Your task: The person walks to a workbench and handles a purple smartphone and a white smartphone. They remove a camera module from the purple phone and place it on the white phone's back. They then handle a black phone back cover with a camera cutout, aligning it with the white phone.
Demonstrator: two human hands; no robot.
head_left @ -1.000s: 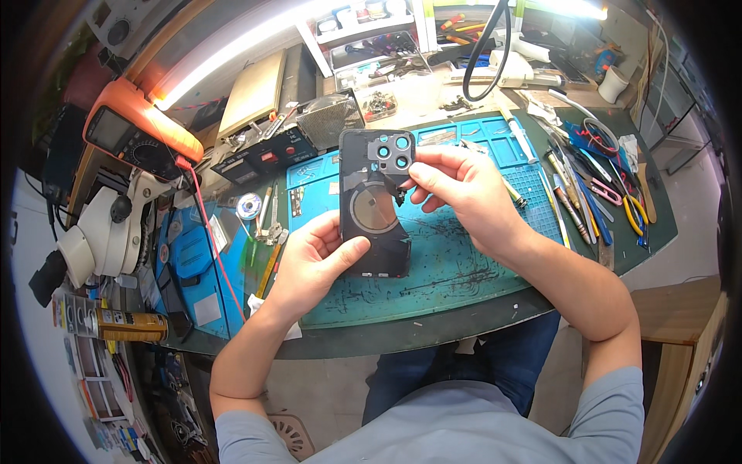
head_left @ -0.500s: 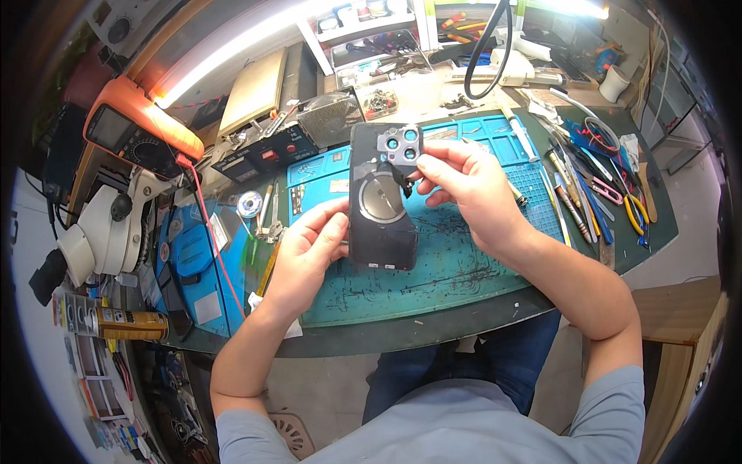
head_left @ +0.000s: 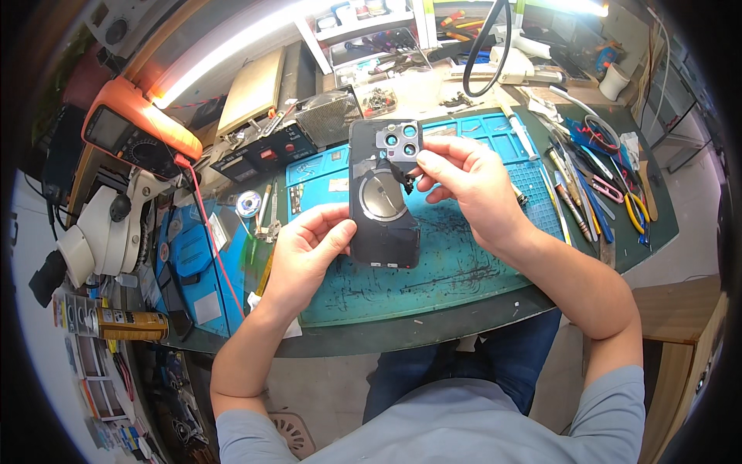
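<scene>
A black phone back cover [head_left: 379, 246] is held up above the blue work mat [head_left: 371, 298]. Near its top is a cluster of round camera rings [head_left: 400, 141] with teal showing in them, and at its middle a silvery circle [head_left: 384, 196]. My left hand [head_left: 313, 243] grips the cover's left edge between thumb and fingers. At the upper right edge, beside the camera rings, my right hand [head_left: 456, 174] pinches the cover. A crumpled black strip [head_left: 402, 178] hangs just by the right fingertips; whether they touch it I cannot tell.
An orange multimeter [head_left: 139, 131] and a white microscope [head_left: 104, 224] stand on the left. A boxy black device [head_left: 267, 151] sits behind the mat. Tweezers, pliers [head_left: 638, 213] and other tools lie at the right. A dark cable loop [head_left: 487, 50] hangs at the back.
The cover has tilted slightly and risen a little, with both hands still on it. My left thumb and fingers have shifted slightly toward the right.
</scene>
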